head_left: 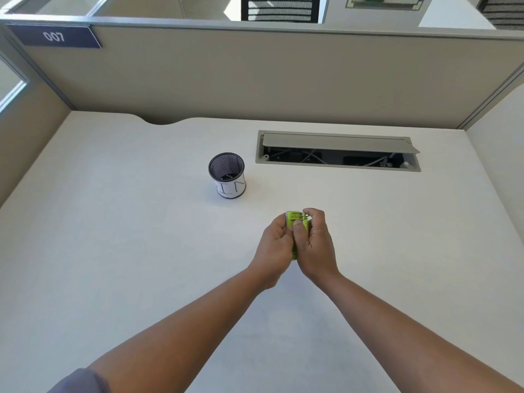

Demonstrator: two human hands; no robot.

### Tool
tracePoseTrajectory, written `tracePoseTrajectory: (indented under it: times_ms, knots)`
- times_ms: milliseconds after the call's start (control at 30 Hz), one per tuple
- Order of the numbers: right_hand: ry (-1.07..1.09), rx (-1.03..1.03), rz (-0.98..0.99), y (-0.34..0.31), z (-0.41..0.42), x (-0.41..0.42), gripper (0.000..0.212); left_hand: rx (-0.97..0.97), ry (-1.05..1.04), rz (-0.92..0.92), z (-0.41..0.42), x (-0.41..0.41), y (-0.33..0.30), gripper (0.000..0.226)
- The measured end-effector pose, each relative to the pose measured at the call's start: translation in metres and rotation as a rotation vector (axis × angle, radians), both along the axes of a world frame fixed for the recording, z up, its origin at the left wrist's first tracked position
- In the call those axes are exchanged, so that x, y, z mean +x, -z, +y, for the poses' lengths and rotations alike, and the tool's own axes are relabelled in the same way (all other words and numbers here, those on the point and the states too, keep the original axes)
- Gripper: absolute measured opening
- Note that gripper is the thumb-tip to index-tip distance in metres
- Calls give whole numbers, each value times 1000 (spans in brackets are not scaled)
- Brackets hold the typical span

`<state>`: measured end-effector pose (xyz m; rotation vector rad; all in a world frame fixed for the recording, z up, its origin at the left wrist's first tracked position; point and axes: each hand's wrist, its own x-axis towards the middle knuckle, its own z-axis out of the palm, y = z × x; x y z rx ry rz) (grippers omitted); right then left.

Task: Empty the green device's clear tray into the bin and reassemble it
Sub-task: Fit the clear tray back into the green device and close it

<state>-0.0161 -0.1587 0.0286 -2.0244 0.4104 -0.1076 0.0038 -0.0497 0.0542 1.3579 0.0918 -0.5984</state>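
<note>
A small lime-green device (pixel 295 219) is held upright above the white desk, clasped between both hands. My left hand (pixel 274 251) wraps its left side. My right hand (pixel 314 245) grips its right side, with the thumb across the front and the fingertips at a small metal part on its top right. Most of the device is hidden by my fingers, and I cannot make out the clear tray. The bin (pixel 226 175), a black mesh cup with a white paper label, stands on the desk to the upper left of my hands.
An open cable hatch (pixel 337 151) with a raised grey flap is set into the desk (pixel 113 222) behind my hands to the right. Beige partition walls (pixel 255 75) close the desk at the back and on both sides.
</note>
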Motion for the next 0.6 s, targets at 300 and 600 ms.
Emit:
tracePoseTrajectory:
  times_ms: [300, 600]
  knots:
    - [-26, -109, -2, 1, -1, -1, 40, 46, 25, -11, 2, 4, 0, 47]
    - [-82, -148, 8, -3, -12, 2, 56, 47, 106, 107, 10, 17, 3, 39]
